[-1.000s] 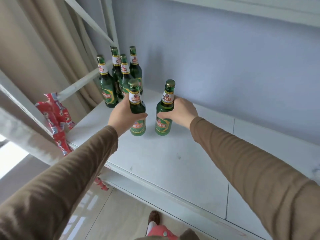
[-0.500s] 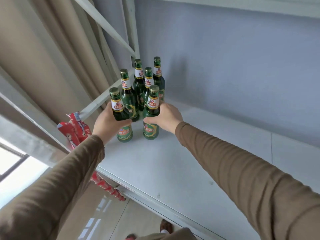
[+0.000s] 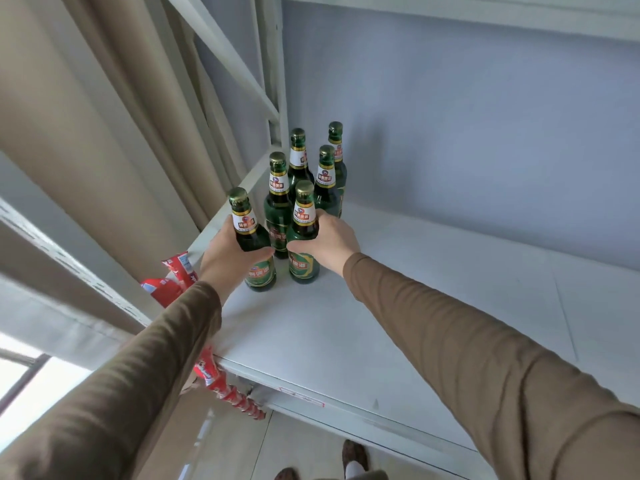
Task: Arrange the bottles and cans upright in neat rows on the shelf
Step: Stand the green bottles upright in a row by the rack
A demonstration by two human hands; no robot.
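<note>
shelf point(image 3: 398, 306): big white metal board, bottles all bunched in its back left corner. Loads of bare board to the right, so I'd guess the rows grow that way.

curtain point(image 3: 86, 133): beige, hanging off the left end of the shelf. Not in the way, just there.

back four point(image 3: 278, 202): four green bottles already upright in two pairs near the corner post, standing close together. That's the pattern to copy.

left hand point(image 3: 225, 254): fingers and thumb wrapped round the shoulder of the left bottle point(image 3: 254, 244), firm hold. Its base looks down on the board or a hair off it, can't quite tell.

right hand point(image 3: 329, 242): same deal, curled round the right bottle point(image 3: 304, 240) just below the neck label, thumb across the front.

the pair: side by side, nearly touching, right in front of the back four. Both look upright.

how I'd finish it: feel both bases sit flat before letting go. Nudge them back until they line up with the columns behind, same small gap as the others. Slide, don't lift, glass on glass tips easy when it's this crowded. Let go one hand at a time, fingers straight off sideways so the knuckles don't clip the necks behind.

red packets point(image 3: 173, 282): hanging off the left edge by the left wrist. Watch the sleeve doesn't snag them.
</note>
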